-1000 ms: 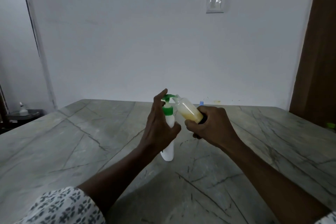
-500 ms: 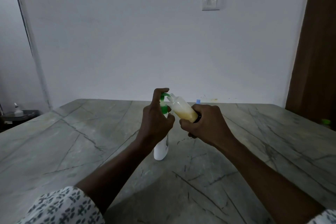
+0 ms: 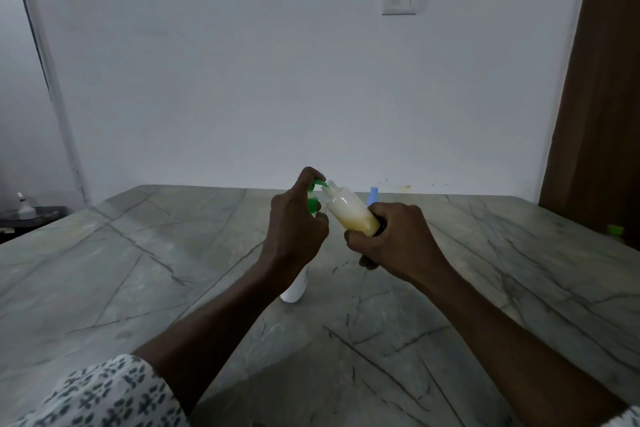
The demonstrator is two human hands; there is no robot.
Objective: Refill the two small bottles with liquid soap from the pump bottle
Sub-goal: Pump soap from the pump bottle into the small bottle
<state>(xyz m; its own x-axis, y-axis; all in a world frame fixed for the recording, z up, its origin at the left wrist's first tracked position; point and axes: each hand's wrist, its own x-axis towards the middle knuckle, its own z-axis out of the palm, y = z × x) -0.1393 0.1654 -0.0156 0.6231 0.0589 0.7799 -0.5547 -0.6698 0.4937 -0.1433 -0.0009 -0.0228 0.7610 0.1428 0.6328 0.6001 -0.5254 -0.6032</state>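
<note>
2 bottles held, left grip point(image 3: 294, 229) round pump bottle point(image 3: 294, 289), right grip point(image 3: 391, 239) round tilted small bottle point(image 3: 349, 215)

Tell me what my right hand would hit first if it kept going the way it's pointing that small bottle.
Probably the pump bottle's green spout, right at the small bottle's mouth; the left hand gripping the pump sits just behind. Depth is unclear.

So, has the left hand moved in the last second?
Yes: against the pump bottle standing on the table, the left hand has closed in, forefinger now curled over the pump head.
</note>
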